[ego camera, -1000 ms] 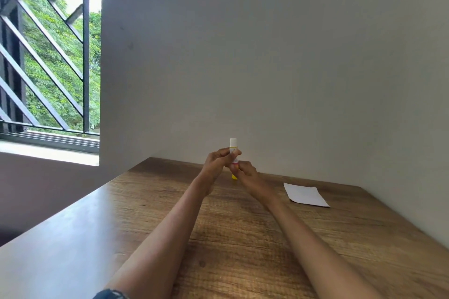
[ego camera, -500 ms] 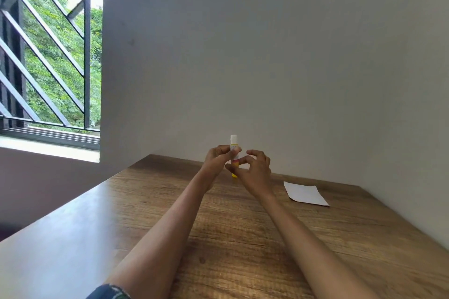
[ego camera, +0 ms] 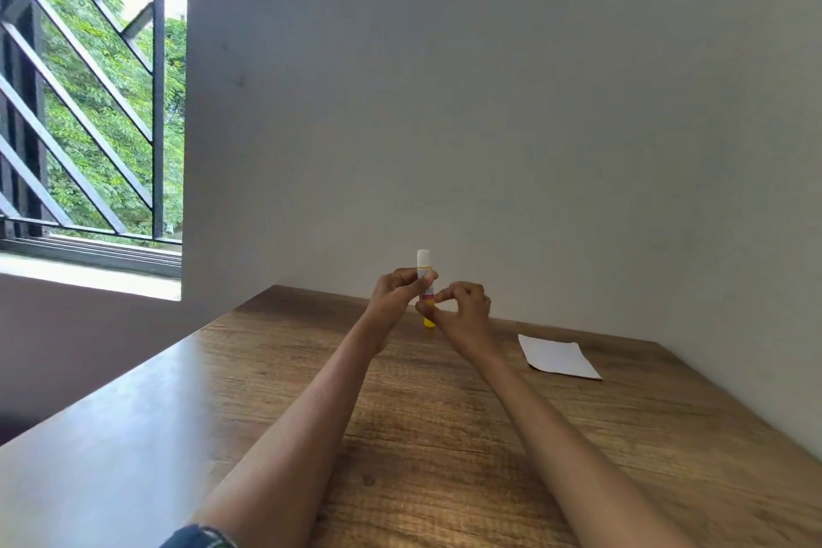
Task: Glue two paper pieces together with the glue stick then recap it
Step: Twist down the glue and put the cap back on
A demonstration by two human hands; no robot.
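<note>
Upright above the wooden table (ego camera: pixel 276 436), a glue stick (ego camera: pixel 423 269) is gripped mid-body by the left hand (ego camera: pixel 398 294), fingers curled around it. The right hand (ego camera: pixel 462 309) pinches its yellow base, at five o'clock from the left. White paper (ego camera: pixel 556 357) lies at three o'clock; label writing is unreadable.

One glue stick (ego camera: pixel 423 269); one paper sheet (ego camera: pixel 558 356); two hands; one table (ego camera: pixel 422 436)

Daylight from window (ego camera: pixel 89 102) at left, sill overexposed, soft shadows, wide-angle edge distortion
</note>
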